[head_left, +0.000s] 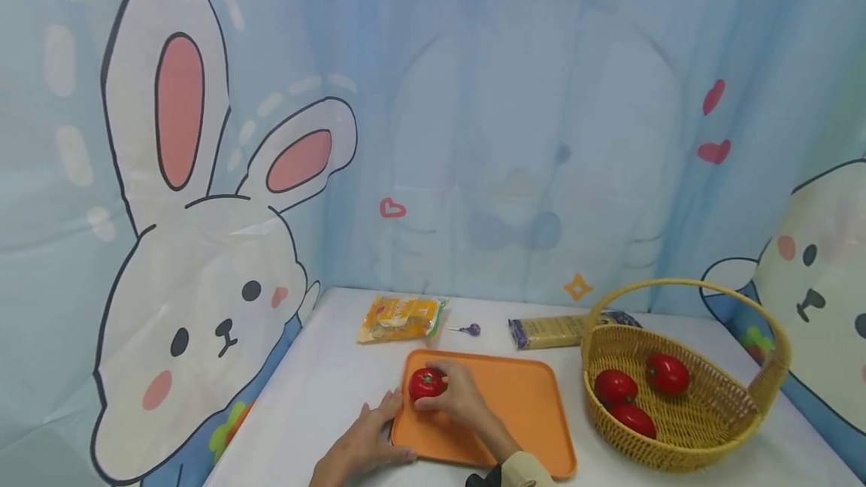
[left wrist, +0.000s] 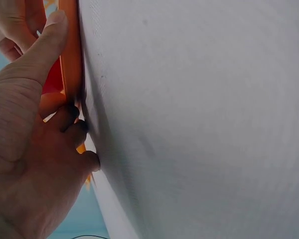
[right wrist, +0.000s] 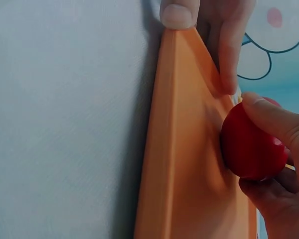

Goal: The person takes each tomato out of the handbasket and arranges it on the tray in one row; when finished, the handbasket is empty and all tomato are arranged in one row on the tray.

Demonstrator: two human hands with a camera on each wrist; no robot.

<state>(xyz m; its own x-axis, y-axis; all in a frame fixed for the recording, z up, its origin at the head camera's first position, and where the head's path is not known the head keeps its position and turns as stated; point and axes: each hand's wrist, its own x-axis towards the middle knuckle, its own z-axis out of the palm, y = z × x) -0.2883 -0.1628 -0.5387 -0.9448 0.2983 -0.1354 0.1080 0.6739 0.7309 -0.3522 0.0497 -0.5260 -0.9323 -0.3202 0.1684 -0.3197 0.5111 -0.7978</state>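
Observation:
In the head view, my right hand (head_left: 460,394) holds a glossy red tomato (head_left: 425,385) over the left part of an orange tray (head_left: 510,404). The right wrist view shows the thumb on one side of the tomato (right wrist: 251,142) and fingers on the other. Whether it touches the tray floor is hard to tell. My left hand (head_left: 365,438) lies at the tray's near left corner, its fingers spread along the left side. Its thumb touches the front edge of the tray (left wrist: 72,55), seen in the left wrist view.
Right of the tray stands a woven yellow basket (head_left: 704,446) with a tall handle and 3 similar red fruits (head_left: 668,374) inside. Behind the tray lie a yellow snack packet (head_left: 401,319), a purple lollipop (head_left: 473,329) and a long noodle-like package (head_left: 551,331). A printed curtain (head_left: 473,134) hangs behind.

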